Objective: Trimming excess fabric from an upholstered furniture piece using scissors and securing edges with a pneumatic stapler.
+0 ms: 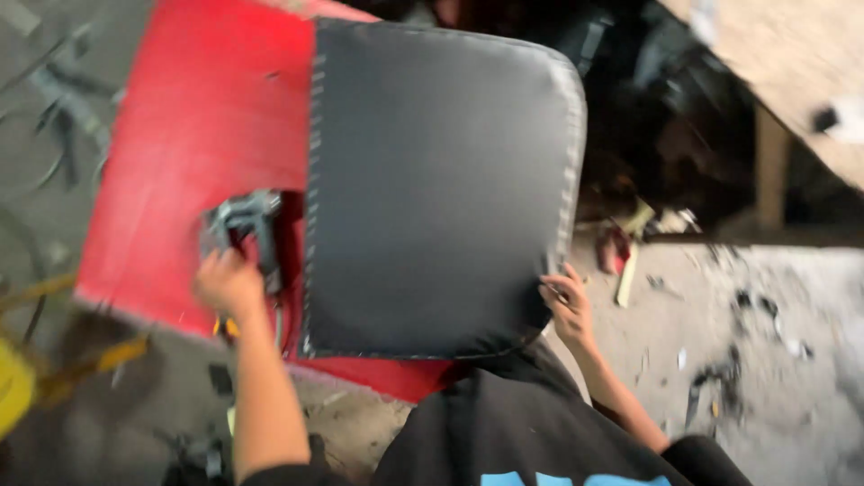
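Observation:
A dark grey upholstered seat panel [436, 180] with a row of staples along its edges lies over a red board [198, 153]. My left hand [229, 283] grips a metal staple gun [243, 225] resting on the red board, just left of the panel's left edge. My right hand [567, 306] holds the panel's lower right corner, fingers curled on the fabric edge. The frame is blurred by motion.
A wooden bench [792, 81] with a post stands at the upper right. Scraps and debris [630, 252] litter the concrete floor [765, 360] at right. Yellow metal parts [36, 369] sit at the lower left. My dark shirt fills the bottom centre.

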